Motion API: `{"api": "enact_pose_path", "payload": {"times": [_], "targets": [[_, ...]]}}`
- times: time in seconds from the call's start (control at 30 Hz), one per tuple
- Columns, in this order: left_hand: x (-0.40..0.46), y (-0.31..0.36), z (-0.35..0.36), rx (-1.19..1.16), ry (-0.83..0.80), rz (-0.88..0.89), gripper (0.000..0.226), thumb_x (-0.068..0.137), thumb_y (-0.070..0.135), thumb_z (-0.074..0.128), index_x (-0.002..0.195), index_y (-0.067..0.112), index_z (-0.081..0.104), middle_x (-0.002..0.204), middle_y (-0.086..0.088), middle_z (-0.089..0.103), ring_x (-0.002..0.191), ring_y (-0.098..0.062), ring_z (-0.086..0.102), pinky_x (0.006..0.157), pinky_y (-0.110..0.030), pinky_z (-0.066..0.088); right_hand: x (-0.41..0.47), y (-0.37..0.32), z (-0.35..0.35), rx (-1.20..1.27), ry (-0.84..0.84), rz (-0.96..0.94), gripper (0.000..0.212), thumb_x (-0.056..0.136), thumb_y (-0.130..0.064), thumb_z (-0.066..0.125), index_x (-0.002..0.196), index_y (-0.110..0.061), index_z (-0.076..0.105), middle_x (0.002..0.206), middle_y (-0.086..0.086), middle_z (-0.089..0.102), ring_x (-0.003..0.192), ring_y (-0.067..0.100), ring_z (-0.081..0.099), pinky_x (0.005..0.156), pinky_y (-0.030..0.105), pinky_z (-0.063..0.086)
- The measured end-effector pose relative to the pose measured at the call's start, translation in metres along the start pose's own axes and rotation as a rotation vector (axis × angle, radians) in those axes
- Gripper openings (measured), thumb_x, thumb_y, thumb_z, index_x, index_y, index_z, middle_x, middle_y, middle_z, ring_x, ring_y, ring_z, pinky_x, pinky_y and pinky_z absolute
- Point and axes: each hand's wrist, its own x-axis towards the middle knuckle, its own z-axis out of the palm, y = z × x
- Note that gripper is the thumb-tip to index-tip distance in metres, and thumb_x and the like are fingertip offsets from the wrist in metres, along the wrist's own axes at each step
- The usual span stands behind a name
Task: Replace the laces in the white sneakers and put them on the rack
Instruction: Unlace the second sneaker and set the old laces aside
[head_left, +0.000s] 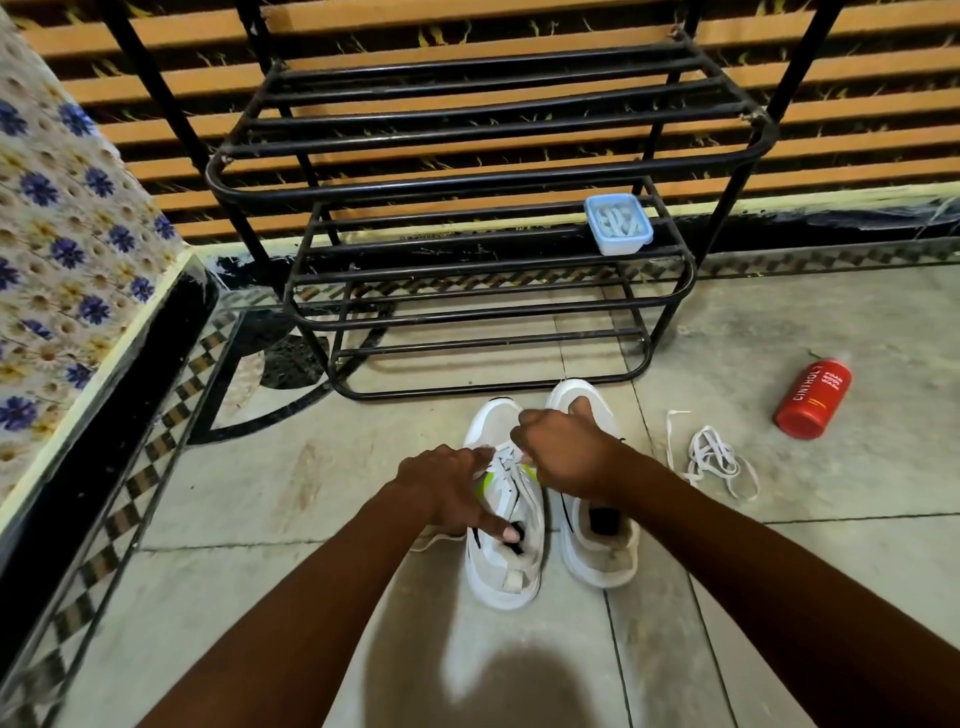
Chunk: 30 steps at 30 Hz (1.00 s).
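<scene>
Head view: standing beyond, empty black rack (457, 171). Lying toes-to-rack just before it, white sneakers (550, 493), long axes pointing away. Bracing the left shoe, left hand (447, 488). Pinching its lace (506, 457), nearer right hand (561, 452). Lying rightward, loose lace (711, 457).

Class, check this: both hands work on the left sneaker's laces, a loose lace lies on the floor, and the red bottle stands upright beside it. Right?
Not quite. The head view shows the red bottle lying on its side on the floor, not upright. The rest holds: both hands work on the left sneaker, and the loose lace lies nearby.
</scene>
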Motion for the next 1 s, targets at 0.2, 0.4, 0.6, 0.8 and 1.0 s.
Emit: {"api": "enact_pose_path", "payload": {"times": [0.2, 0.4, 0.6, 0.8, 1.0], "targets": [[0.000, 0.000, -0.001, -0.011, 0.002, 0.000, 0.137, 0.042, 0.100, 0.068, 0.159, 0.047, 0.021, 0.156, 0.003, 0.047, 0.142, -0.027, 0.044, 0.104, -0.043, 0.043, -0.004, 0.011, 0.014, 0.933, 0.300, 0.055, 0.015, 0.090, -0.020, 0.057, 0.076, -0.027, 0.057, 0.102, -0.005, 0.061, 0.097, 0.017, 0.060, 0.083, 0.036, 0.051], [0.001, -0.002, 0.002, -0.037, 0.006, -0.004, 0.141, 0.035, 0.102, 0.065, 0.158, 0.051, 0.021, 0.155, 0.005, 0.048, 0.142, -0.025, 0.045, 0.105, -0.041, 0.043, -0.010, 0.014, 0.004, 1.233, 0.399, 0.131, 0.024, 0.104, -0.004, 0.044, 0.083, -0.013, 0.049, 0.072, 0.009, 0.057, 0.059, 0.017, 0.054, 0.064, 0.034, 0.052], [0.001, -0.001, 0.001, -0.055, 0.004, -0.002, 0.135, 0.039, 0.099, 0.069, 0.157, 0.050, 0.026, 0.149, 0.003, 0.053, 0.138, -0.025, 0.047, 0.096, -0.040, 0.043, -0.004, 0.015, 0.003, 0.267, 0.048, -0.178, 0.028, 0.085, -0.009, 0.059, 0.096, -0.028, 0.042, 0.082, -0.003, 0.049, 0.079, 0.020, 0.050, 0.065, 0.036, 0.045], [0.004, -0.002, 0.002, -0.044, 0.011, 0.002, 0.135, 0.041, 0.097, 0.070, 0.158, 0.048, 0.024, 0.153, 0.004, 0.050, 0.141, -0.024, 0.044, 0.099, -0.038, 0.042, -0.002, 0.021, 0.012, 0.112, 0.116, -0.137, 0.005, 0.083, -0.022, 0.057, 0.085, -0.023, 0.061, 0.084, -0.001, 0.063, 0.094, 0.022, 0.059, 0.069, 0.034, 0.050], [0.005, -0.005, 0.004, -0.052, 0.011, 0.001, 0.138, 0.039, 0.099, 0.069, 0.159, 0.049, 0.021, 0.152, 0.003, 0.050, 0.141, -0.025, 0.043, 0.102, -0.041, 0.042, -0.008, 0.018, 0.020, 0.248, 0.171, -0.038, 0.016, 0.082, -0.033, 0.059, 0.071, -0.021, 0.058, 0.072, -0.004, 0.059, 0.082, 0.021, 0.058, 0.064, 0.031, 0.044]]}}
